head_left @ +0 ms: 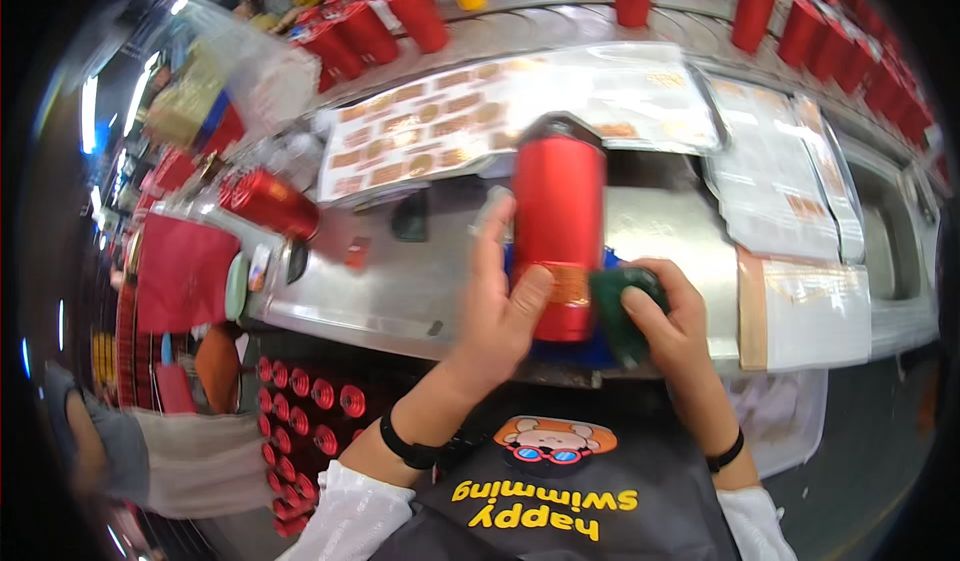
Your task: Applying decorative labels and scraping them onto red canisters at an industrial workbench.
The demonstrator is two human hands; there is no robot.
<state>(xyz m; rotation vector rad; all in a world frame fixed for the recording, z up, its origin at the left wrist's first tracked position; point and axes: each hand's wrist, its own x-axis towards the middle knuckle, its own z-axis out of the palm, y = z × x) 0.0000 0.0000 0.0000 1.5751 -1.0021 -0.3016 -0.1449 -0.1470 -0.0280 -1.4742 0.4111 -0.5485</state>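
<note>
A red cylindrical tumbler with a dark end at the far side lies in front of me over a blue thing that is mostly hidden. My left hand is closed around its left side, the thumb across the near part. Beside that thumb a gold decal sits on the red surface. In my right hand a dark green pad is gripped, at the tumbler's right side near the decal. Whether the pad touches the tumbler I cannot tell.
Decal sheets lie along the back of the steel table, with more sheets at right. Several red tumblers stand on the conveyor behind. Another tumbler lies at left. Crated red tumblers sit below; a person's arm shows far left.
</note>
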